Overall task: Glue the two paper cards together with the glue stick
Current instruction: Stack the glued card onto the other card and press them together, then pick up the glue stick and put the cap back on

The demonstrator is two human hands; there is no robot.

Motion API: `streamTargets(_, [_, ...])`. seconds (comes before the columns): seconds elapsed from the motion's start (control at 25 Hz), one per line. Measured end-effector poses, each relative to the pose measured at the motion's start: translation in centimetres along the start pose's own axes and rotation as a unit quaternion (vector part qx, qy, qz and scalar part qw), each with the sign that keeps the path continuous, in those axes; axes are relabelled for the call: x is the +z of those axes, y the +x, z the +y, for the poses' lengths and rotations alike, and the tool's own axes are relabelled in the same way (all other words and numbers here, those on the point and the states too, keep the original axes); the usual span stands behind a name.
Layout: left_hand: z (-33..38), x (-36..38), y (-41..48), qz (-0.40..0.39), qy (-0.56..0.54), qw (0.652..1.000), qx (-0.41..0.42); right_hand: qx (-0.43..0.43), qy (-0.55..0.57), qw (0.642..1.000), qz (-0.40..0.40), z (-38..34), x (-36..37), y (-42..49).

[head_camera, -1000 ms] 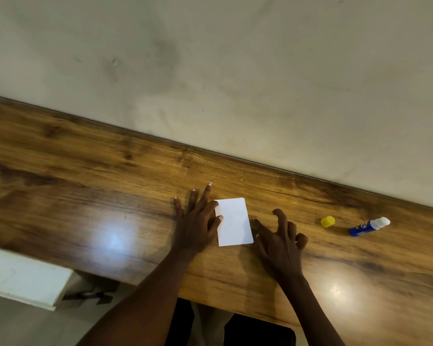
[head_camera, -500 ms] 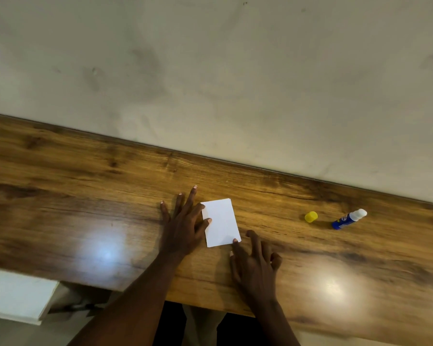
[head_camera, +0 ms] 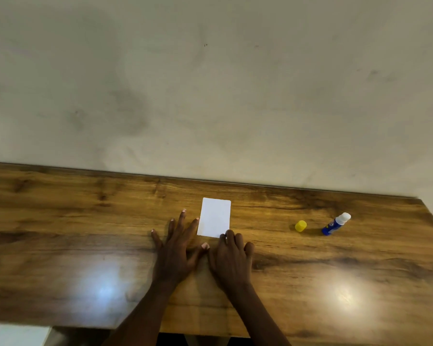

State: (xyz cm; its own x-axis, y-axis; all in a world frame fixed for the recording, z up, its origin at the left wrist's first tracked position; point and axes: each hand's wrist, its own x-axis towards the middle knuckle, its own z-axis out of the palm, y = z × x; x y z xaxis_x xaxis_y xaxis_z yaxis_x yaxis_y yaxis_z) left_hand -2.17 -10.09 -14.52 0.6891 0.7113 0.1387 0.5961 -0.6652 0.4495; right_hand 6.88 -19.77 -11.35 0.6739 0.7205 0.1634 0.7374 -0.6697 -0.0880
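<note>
- Head view: my left hand (head_camera: 175, 248) lies flat on the wooden surface (head_camera: 60, 221), its grip spread and holding nothing, the forefinger tip touching the left edge of the white paper card (head_camera: 215, 217).
- My right hand (head_camera: 231, 255) rests just beside it, grip loosely curled, fingertips (head_camera: 229, 233) touching the card's near right corner.
- I see one card face; whether two are stacked, I cannot tell.
- Toward the surface's right edge, the yellow cap (head_camera: 300, 226) sits apart from the uncapped blue glue stick (head_camera: 336, 224), which lies on its side.

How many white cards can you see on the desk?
1: the white card lies flat just beyond both hands. A second may lie hidden beneath it.
</note>
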Motion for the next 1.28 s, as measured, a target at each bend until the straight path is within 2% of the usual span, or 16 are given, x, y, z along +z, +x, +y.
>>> streamTargets(0.16, [0.0,0.1,0.1,-0.005,-0.003,1.000,-0.005,-0.024,0.019,1.000,0.008,0.5,0.1,1.7])
streamTargets(0.48, [0.0,0.0,0.0,-0.015,0.000,1.000,-0.012,-0.028,0.061,0.997,-0.044,2.0,0.0,1.8])
streamTargets(0.6, [-0.2,-0.1,0.2,-0.017,-0.011,1.000,-0.001,-0.033,0.145,0.987,-0.060,2.9,-0.8,1.4])
streamTargets(0.8, [0.5,-0.7,0.3,-0.032,-0.023,0.999,-0.004,0.035,0.204,0.976,0.071,8.6,-2.3,0.3])
streamTargets(0.96, [7.2,1.0,2.8,-0.031,-0.069,0.996,0.043,0.126,0.247,0.947,0.164,15.2,-3.7,0.7])
streamTargets(1.08, [14.4,3.5,4.7,-0.088,-0.186,0.978,0.028,0.204,0.333,0.893,0.223,19.2,-4.6,0.6])
streamTargets(1.16, [18.1,5.4,5.7,-0.109,-0.231,0.967,-0.009,0.258,0.392,0.855,0.222,21.6,-4.4,1.0])
streamTargets(1.28, [21.1,8.2,6.8,-0.122,-0.229,0.965,-0.045,0.253,0.407,0.865,0.149,24.1,-3.4,2.0])
